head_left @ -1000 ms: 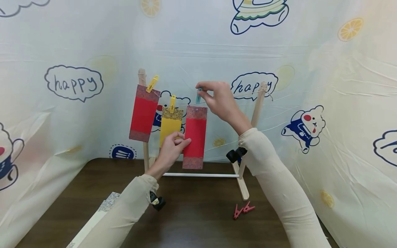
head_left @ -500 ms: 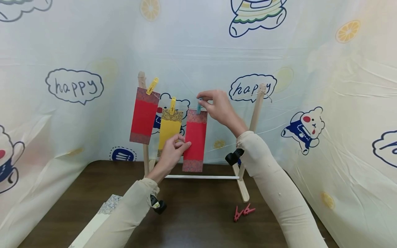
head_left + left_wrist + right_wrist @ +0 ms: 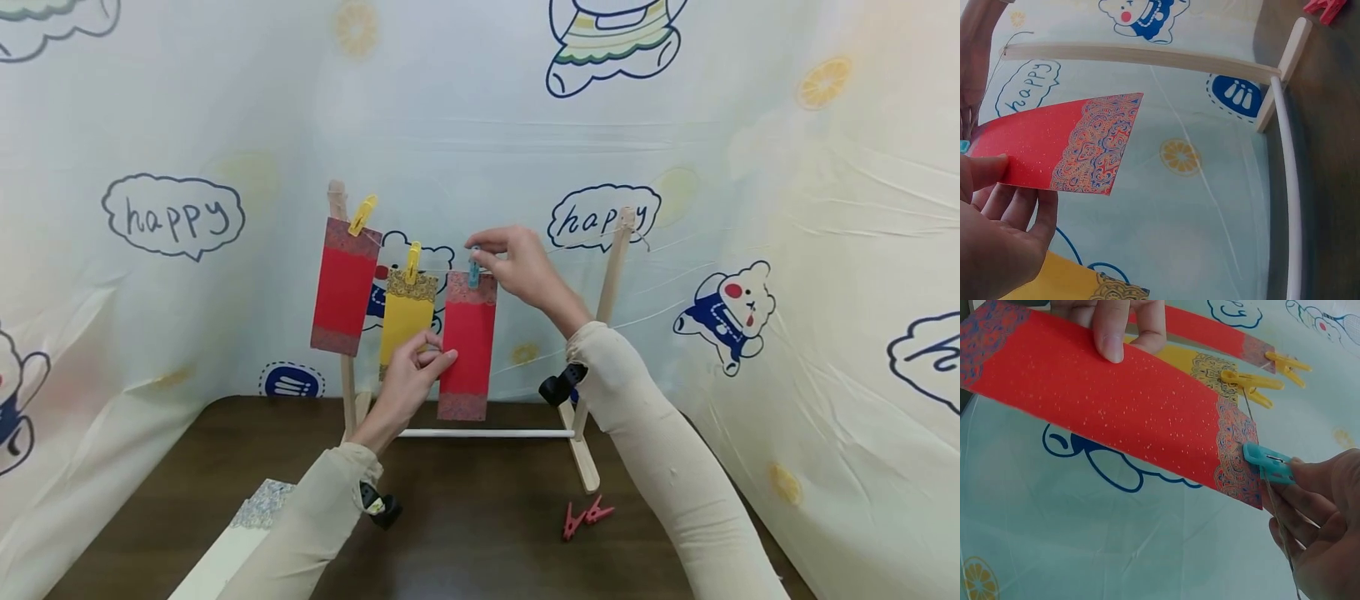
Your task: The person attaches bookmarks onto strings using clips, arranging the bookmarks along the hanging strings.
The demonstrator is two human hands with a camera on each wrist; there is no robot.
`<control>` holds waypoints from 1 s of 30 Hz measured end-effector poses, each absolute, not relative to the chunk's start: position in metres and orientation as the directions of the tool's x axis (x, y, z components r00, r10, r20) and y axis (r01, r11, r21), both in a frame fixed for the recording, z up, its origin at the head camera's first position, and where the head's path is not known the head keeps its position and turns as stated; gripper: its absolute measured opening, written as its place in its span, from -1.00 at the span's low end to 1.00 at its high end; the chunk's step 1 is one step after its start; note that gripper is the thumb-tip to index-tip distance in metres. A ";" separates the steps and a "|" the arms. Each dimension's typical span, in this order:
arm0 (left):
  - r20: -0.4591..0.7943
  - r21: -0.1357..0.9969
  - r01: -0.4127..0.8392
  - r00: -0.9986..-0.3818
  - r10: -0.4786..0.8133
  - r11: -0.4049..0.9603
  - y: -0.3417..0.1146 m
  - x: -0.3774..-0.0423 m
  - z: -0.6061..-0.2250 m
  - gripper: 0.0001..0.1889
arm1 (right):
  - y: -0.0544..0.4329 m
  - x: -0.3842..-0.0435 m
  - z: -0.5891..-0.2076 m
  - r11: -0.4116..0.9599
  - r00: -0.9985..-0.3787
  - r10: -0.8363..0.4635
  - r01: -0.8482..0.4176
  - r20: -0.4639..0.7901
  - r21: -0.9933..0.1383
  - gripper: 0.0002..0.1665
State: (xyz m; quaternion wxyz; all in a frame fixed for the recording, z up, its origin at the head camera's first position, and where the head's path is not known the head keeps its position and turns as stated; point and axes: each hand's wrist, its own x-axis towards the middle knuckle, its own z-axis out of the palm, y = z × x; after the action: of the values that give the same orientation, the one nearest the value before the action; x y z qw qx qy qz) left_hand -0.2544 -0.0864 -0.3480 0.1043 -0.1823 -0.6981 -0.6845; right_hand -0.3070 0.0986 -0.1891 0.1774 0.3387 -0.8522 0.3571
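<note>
My left hand [image 3: 405, 379] pinches the left edge of a red paper card [image 3: 467, 354] with patterned bands at both ends. The thumb lies on the front, and the other fingers are behind it in the left wrist view. At the card's top, my right hand [image 3: 525, 271] pinches a light-blue clothespin [image 3: 1266, 462] between thumb and fingers. The pin's jaws overlap the patterned band, right at the string [image 3: 1282, 534]. Left of this card hang a yellow card [image 3: 405, 304] and another red card [image 3: 345, 287], each under a yellow clothespin [image 3: 1250, 381].
The string runs between two wooden posts [image 3: 615, 267], joined low down by a white rod [image 3: 487, 433]. Two pink clothespins [image 3: 585, 517] lie on the dark table [image 3: 465, 533]. Pale patterned paper [image 3: 251, 525] lies by my left forearm. A printed curtain hangs behind.
My right hand has come down with the blue clothespin, from above the red card's top edge onto it. My left hand still holds the card's edge.
</note>
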 end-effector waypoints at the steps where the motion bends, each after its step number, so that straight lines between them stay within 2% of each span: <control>1: 0.397 0.917 0.399 -0.911 0.114 -0.007 -0.086 -0.255 -0.348 -0.81 | 0.098 -0.307 -0.189 0.516 -0.706 -0.446 -0.705 0.550 -0.486 -0.73; 6: 0.390 0.920 0.391 -0.913 0.117 -0.014 -0.084 -0.254 -0.348 -0.80 | 0.099 -0.304 -0.188 0.530 -0.708 -0.444 -0.701 0.549 -0.476 -0.70; 13: 0.398 0.917 0.398 -0.911 0.110 -0.015 -0.082 -0.251 -0.354 -0.80 | 0.103 -0.295 -0.189 0.580 -0.755 -0.482 -0.656 0.445 -0.484 -0.57; 17: 0.348 0.935 0.353 -0.929 0.124 0.028 -0.083 -0.250 -0.360 -0.79 | 0.104 -0.290 -0.191 0.626 -0.764 -0.494 -0.644 0.414 -0.441 -0.53; 20: 0.280 0.953 0.291 -0.951 0.131 0.078 -0.086 -0.246 -0.365 -0.75 | 0.106 -0.286 -0.195 0.633 -0.753 -0.501 -0.655 0.427 -0.412 -0.49; 24: 0.197 0.968 0.214 -0.971 0.133 0.129 -0.093 -0.236 -0.373 -0.65 | 0.113 -0.277 -0.203 0.604 -0.736 -0.479 -0.672 0.478 -0.429 -0.45; 30: 0.163 0.979 0.177 -0.978 0.127 0.103 -0.109 -0.220 -0.384 -0.62 | 0.126 -0.263 -0.214 0.572 -0.695 -0.445 -0.706 0.564 -0.418 -0.56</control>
State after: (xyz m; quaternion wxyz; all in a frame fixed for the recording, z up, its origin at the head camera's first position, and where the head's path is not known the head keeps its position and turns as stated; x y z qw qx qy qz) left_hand -0.2199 -0.1087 -0.3838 0.0190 -0.1022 -0.7425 -0.6617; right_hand -0.2627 0.1265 -0.2139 0.2030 0.3334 -0.8631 0.3204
